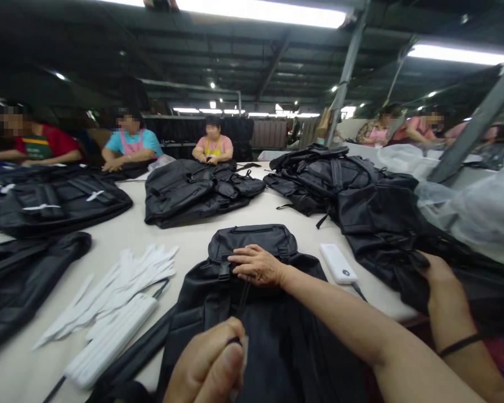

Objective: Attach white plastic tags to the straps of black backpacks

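Note:
A black backpack [277,336] lies on the table in front of me, its top flap [252,236] pointing away. My left hand [210,364] is closed in a fist at the bottom, thumb pressed against the fingers. From it a thin dark cord [242,299] runs up towards the flap, and a small pale edge shows beside the thumb. My right hand [258,266] reaches in from the right with fingers extended, lying over the flap's lower edge beside a black buckle [224,270]. Whether its fingertips touch the cord is hidden.
White strips [126,285] and a long white device [111,338] with cables lie left; a white power bank [338,263] lies right. Black bags [193,190] cover much of the table. A co-worker's hand [441,274] rests on bags at right. Several people sit across.

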### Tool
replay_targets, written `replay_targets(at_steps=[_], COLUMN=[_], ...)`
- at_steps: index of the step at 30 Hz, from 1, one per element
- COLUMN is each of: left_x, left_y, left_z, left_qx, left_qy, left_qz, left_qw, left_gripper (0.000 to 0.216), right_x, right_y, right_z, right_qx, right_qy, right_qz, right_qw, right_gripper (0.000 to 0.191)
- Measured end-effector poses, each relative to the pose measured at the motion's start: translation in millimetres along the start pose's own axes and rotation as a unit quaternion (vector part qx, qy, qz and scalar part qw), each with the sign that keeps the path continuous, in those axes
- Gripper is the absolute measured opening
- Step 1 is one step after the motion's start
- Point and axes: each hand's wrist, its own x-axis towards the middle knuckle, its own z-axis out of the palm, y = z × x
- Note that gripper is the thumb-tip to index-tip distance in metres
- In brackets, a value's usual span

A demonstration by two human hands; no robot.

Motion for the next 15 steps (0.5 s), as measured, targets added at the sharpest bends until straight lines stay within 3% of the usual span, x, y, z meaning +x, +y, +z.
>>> replay_targets(at_steps=[4, 7, 15], left_x=[-4, -4, -6], left_y=[-11, -23, -22], left_z=[9, 22, 34], left_qx=[0.013, 0.042, 0.161], left_qy=[-0.108, -0.175, -0.205], left_qz=[0.102, 0.125, 0.227], left_qw=[0.989, 0.976, 0.939], left_gripper=[0.046, 0.052, 0.056], right_x=[-4, -5, -2], right_y=[6, 6, 4], right_z=[9, 15, 17], right_qx=[0.007, 0.013, 0.008], right_qy=[-0.007, -0.023, -0.062], right_qz=[0.03, 0.045, 0.121], right_qw=[0.999, 0.999, 0.991], right_gripper=[0.029, 0.032, 0.05])
